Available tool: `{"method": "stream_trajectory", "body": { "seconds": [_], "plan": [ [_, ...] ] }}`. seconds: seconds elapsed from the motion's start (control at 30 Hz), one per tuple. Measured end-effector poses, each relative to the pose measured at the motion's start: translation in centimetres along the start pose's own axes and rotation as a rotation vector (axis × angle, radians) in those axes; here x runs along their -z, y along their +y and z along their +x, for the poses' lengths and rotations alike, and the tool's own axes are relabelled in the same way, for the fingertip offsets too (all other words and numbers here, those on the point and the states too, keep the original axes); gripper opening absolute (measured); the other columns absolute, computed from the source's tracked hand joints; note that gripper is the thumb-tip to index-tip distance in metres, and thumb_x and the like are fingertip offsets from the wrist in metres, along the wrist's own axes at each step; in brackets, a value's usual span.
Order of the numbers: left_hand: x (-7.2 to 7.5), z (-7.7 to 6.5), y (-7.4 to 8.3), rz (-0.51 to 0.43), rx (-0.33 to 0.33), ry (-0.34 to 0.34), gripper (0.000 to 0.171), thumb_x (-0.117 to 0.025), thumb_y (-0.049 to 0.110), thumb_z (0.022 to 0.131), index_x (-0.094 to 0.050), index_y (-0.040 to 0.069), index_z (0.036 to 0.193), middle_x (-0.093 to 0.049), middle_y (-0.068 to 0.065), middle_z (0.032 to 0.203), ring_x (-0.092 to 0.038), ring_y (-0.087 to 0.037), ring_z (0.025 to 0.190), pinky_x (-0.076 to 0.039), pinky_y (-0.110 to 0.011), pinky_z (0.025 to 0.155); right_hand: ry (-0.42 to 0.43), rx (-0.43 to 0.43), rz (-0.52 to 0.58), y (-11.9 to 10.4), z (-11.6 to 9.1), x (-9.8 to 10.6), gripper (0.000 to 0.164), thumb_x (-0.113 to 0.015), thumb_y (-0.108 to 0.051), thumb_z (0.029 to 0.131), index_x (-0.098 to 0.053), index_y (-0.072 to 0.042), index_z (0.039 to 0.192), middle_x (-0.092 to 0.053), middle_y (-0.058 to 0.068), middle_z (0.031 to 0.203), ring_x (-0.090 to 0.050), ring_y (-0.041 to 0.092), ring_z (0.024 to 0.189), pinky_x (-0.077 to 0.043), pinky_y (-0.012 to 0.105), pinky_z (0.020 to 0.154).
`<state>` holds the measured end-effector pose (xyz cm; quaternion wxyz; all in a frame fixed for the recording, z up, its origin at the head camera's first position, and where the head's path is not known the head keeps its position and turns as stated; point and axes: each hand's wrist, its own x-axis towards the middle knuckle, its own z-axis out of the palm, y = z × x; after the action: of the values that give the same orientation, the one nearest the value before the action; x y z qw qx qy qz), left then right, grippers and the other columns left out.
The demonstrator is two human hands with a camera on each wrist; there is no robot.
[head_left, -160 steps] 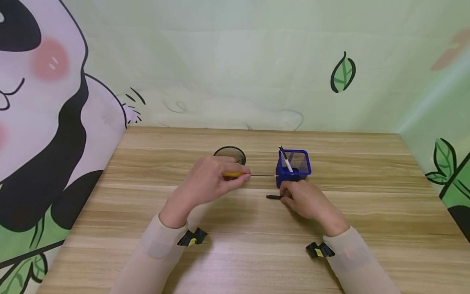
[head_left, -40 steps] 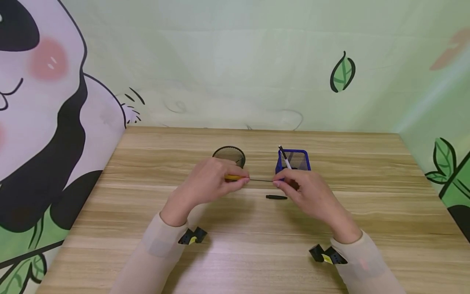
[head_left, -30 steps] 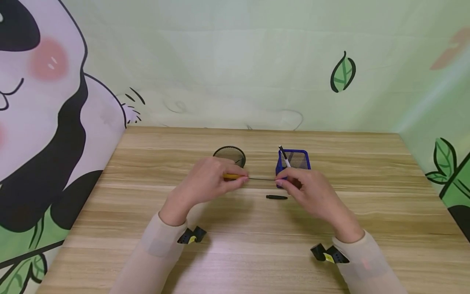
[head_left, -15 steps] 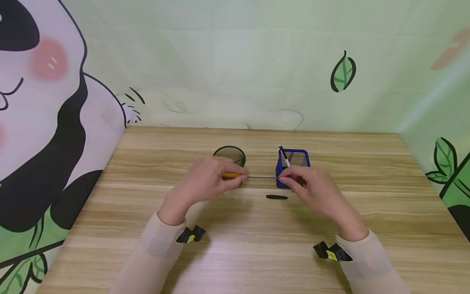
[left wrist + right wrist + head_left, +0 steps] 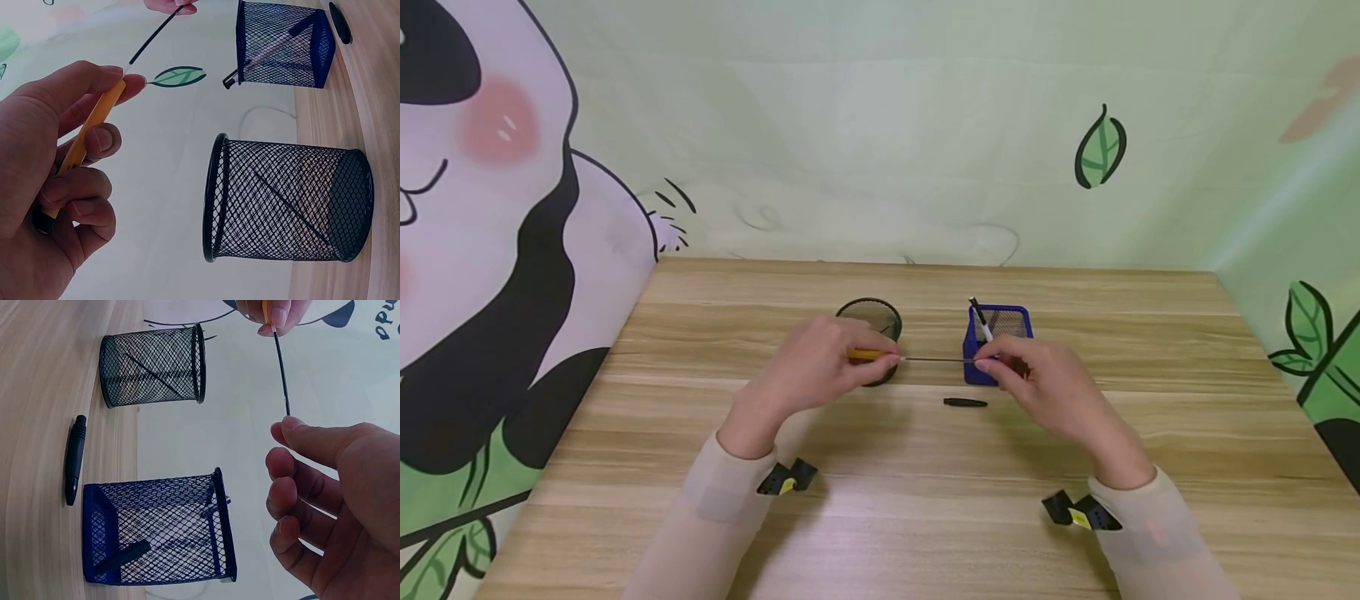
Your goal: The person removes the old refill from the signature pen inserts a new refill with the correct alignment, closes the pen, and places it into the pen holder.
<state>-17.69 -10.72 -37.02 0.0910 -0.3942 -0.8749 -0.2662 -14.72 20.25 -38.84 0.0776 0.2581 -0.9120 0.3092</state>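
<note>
My left hand (image 5: 820, 362) holds a yellow pen barrel (image 5: 84, 134) between thumb and fingers. A thin dark pen refill (image 5: 936, 360) sticks out of the barrel's front end and runs level toward the right. Thumb and forefinger of my right hand (image 5: 1048, 379) pinch the refill's far end, while the other fingers are loosely bent, as the right wrist view shows. Both hands are above the table. Below the refill, a black tapered pen grip piece (image 5: 965, 402) lies on the wood, touched by neither hand.
Behind the left hand stands a round black mesh pen cup (image 5: 287, 200) with a thin dark rod inside. A square blue mesh holder (image 5: 156, 531) stands behind the right hand, with a black-and-white pen (image 5: 981, 318) leaning in it. A painted wall (image 5: 880, 150) closes the table's back.
My right hand has left the black grip piece and taken the refill's end. Over the last second the hands have drawn slightly apart, and more of the refill shows between them.
</note>
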Motion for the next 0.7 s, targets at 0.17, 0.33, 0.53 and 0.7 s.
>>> {"method": "stream_trajectory", "body": {
  "seconds": [0.17,0.33,0.53,0.7],
  "plan": [
    [0.12,-0.06,-0.07,0.005,-0.01,0.009,0.012,-0.073,0.028,0.098,-0.084,0.024,0.102,-0.071,0.012,0.082,-0.051,0.001,0.059,-0.041,-0.022,0.053,0.012,0.017,0.004,0.26,0.0,0.09,0.008,-0.068,-0.016,0.101,-0.076,-0.017,0.1,-0.057,-0.006,0.065,-0.044,0.005,0.055,-0.038,0.023,0.051],
    [0.17,-0.09,-0.22,0.002,-0.011,0.012,0.012,-0.073,0.027,0.098,-0.084,0.023,0.102,-0.074,0.011,0.086,-0.055,0.001,0.061,-0.044,-0.022,0.056,0.023,0.033,-0.013,0.58,0.06,0.09,0.007,-0.07,-0.014,0.099,-0.076,-0.017,0.097,-0.054,-0.009,0.065,-0.043,0.004,0.055,-0.038,0.023,0.051],
    [0.22,-0.12,-0.27,0.002,-0.015,0.023,0.012,-0.073,0.028,0.098,-0.084,0.024,0.101,-0.075,0.011,0.087,-0.056,0.001,0.063,-0.044,-0.022,0.056,0.001,0.016,-0.017,0.79,0.08,-0.03,0.006,-0.071,-0.014,0.099,-0.075,-0.018,0.096,-0.056,-0.008,0.066,-0.044,0.005,0.057,-0.038,0.023,0.052],
    [0.14,-0.1,-0.31,-0.008,-0.022,0.029,0.011,-0.074,0.028,0.097,-0.084,0.023,0.1,-0.073,0.011,0.083,-0.052,0.001,0.06,-0.041,-0.022,0.053,-0.01,0.003,-0.019,0.87,0.05,-0.07,0.006,-0.071,-0.017,0.1,-0.075,-0.018,0.096,-0.055,-0.009,0.066,-0.045,0.006,0.057,-0.038,0.023,0.052]
  ]
}}
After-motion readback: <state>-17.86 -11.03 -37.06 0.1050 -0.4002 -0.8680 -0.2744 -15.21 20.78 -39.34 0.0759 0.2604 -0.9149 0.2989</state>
